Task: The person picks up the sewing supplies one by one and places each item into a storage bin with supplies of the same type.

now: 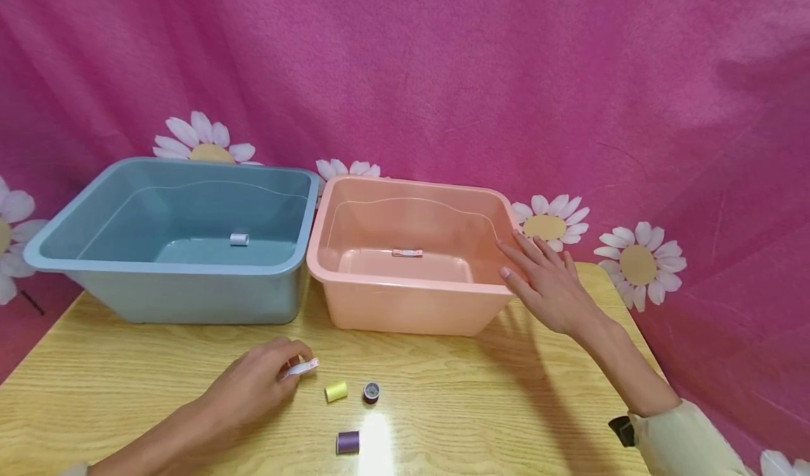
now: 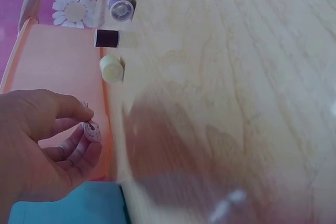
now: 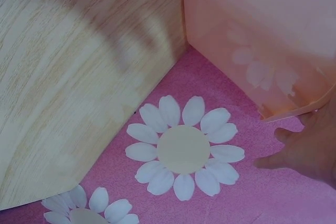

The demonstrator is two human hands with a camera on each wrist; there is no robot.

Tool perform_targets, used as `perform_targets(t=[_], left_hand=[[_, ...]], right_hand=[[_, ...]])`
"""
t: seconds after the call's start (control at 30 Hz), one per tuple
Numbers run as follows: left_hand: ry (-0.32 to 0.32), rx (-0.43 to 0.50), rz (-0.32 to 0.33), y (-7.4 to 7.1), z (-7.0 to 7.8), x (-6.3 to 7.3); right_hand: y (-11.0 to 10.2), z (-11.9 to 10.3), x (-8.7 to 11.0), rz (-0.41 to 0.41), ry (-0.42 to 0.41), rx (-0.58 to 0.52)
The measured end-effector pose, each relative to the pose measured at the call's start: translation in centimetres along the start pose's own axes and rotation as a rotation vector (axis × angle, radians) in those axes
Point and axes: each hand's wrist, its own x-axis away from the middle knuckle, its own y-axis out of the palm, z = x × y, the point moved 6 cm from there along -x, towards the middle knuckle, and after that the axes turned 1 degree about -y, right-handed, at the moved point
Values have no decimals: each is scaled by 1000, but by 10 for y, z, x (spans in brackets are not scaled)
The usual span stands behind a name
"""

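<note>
My left hand [image 1: 256,381] pinches a small rolled white tape measure [image 1: 300,368] with reddish marks, above the table in front of the two tubs. In the left wrist view the rolled tape measure [image 2: 92,132] sits between thumb and fingers. My right hand [image 1: 553,286] rests with fairly straight fingers on the right rim of the pink tub [image 1: 411,307]. A similar flat strip [image 1: 407,253] lies on that tub's floor. Beside the left hand are a yellow thread spool [image 1: 336,391], a dark spool [image 1: 371,392] standing on end, and a purple spool [image 1: 347,442].
Left of the pink tub and close against it stands a blue tub [image 1: 190,293] with a white spool [image 1: 239,240] inside. Both are on a wood-grain table [image 1: 443,406]. A pink curtain [image 1: 443,75] with white daisies hangs right behind them.
</note>
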Motion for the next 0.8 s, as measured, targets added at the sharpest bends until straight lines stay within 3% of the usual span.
perform_targets(t=[0.3,0.6,0.8], left_hand=[[90,29,69,-17,8,1],[122,75,47,-26,16,-3],[187,90,89,-33,25,-4]], right_hand=[[0,0,0,4,-5,-2],[0,0,1,-2,4,3],[0,0,0,3,2,1]])
